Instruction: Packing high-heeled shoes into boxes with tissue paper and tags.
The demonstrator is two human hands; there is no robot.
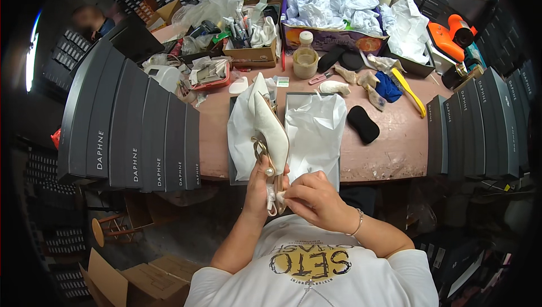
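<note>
My left hand (258, 188) is closed around the back part of a white pointed shoe (271, 135), whose toe points away from me. The shoe has gold-coloured trim and a pearl near its strap. Beyond it shows another white pointed toe (259, 88), partly covered by the held shoe. The fingers of my right hand (316, 199) are pinched together at the shoe's heel end, on a small whitish bit that I cannot make out. Beneath the shoe is an open grey shoebox (232, 176) with white tissue paper (316, 129) spread over its two halves.
Grey shoeboxes stand in rows at the left (127, 132) and right (480, 126). A black pad (363, 124), a yellow-handled brush (412, 95), a blue cloth (388, 86) and a jar (305, 61) lie beyond the box. A purple carton (333, 37) holds crumpled paper. A person (93, 22) is far left.
</note>
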